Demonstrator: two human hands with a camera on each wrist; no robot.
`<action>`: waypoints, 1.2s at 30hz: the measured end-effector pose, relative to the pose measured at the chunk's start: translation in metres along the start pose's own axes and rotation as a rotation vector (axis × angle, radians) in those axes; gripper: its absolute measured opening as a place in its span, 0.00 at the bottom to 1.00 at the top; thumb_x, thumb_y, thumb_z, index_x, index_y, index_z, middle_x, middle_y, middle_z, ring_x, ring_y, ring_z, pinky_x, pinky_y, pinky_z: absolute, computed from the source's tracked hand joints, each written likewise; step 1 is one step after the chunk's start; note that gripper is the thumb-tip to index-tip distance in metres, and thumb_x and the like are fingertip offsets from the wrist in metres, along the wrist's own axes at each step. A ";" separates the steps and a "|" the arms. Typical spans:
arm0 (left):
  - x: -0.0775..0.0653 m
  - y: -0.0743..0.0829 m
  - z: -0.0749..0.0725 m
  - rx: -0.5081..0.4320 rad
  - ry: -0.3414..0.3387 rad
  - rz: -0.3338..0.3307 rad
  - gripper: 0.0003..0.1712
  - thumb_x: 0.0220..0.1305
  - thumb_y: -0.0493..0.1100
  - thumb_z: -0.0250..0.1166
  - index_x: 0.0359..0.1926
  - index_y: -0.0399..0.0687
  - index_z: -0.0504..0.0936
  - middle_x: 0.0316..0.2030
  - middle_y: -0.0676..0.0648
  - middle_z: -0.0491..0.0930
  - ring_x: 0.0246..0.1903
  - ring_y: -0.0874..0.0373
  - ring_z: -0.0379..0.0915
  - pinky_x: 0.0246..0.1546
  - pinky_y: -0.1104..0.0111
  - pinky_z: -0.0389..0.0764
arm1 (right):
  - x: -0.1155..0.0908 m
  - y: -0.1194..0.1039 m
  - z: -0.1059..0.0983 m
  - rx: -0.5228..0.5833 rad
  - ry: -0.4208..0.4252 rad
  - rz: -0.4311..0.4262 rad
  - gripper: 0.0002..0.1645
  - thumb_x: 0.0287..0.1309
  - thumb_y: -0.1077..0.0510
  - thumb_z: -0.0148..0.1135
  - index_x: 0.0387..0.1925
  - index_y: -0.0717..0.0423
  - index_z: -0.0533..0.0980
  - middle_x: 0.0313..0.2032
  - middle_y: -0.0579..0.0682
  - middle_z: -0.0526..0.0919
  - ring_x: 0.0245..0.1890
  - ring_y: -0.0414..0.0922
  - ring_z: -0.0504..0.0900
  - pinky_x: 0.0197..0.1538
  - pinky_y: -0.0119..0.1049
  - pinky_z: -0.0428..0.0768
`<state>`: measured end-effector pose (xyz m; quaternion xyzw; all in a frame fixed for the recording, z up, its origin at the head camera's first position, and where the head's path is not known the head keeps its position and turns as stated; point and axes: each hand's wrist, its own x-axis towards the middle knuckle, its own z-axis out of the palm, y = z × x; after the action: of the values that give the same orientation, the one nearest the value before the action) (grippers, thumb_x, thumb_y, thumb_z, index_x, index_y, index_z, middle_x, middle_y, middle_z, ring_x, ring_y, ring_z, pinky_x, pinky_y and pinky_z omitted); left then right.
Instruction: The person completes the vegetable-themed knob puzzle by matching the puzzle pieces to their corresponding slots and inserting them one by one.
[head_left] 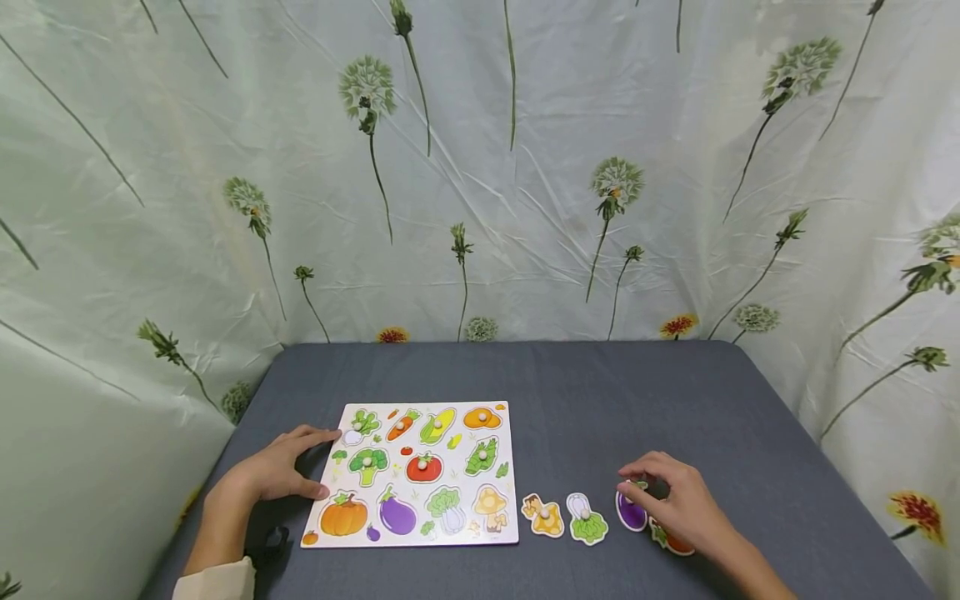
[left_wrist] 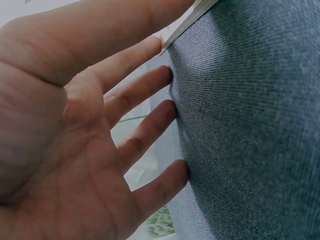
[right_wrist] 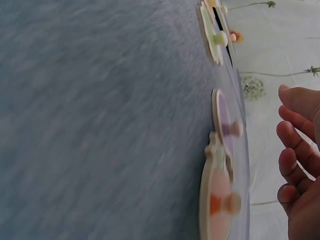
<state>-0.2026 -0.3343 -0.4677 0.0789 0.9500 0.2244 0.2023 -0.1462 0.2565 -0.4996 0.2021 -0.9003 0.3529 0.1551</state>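
Observation:
A white wooden puzzle board [head_left: 450, 533] with vegetable pictures lies flat on the table. My left hand [head_left: 281, 467] is at its left edge, fingers spread, thumb and forefinger touching the edge; the left wrist view shows the other fingertips resting on the cloth. To the right of the board lie loose knobbed pieces: a mushroom piece [head_left: 547, 518], a bok choy piece [head_left: 587, 523], an eggplant piece [head_left: 630, 512] and an orange vegetable piece [head_left: 678, 546]. My right hand [head_left: 675, 496] hovers over the last two, fingers loosely bent and holding nothing. In the right wrist view it is apart from the knobs.
Several knobbed pieces, among them a tomato [head_left: 424, 471] and broccoli [head_left: 367, 467], sit in the board's upper rows. Dark grey cloth [head_left: 600, 383] covers the table. A pale curtain [head_left: 525, 208] with dandelion prints hangs behind and beside it.

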 end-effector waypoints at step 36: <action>-0.003 0.000 0.000 -0.009 -0.004 0.014 0.56 0.46 0.57 0.83 0.75 0.50 0.70 0.69 0.34 0.66 0.67 0.27 0.57 0.60 0.27 0.63 | -0.064 0.037 -0.036 0.024 -0.086 -0.036 0.18 0.54 0.65 0.76 0.41 0.39 0.85 0.34 0.35 0.80 0.30 0.28 0.72 0.32 0.24 0.68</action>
<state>-0.2004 -0.3347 -0.4665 0.0852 0.9480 0.2298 0.2031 -0.1030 0.3230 -0.5226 0.2349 -0.8982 0.3517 0.1199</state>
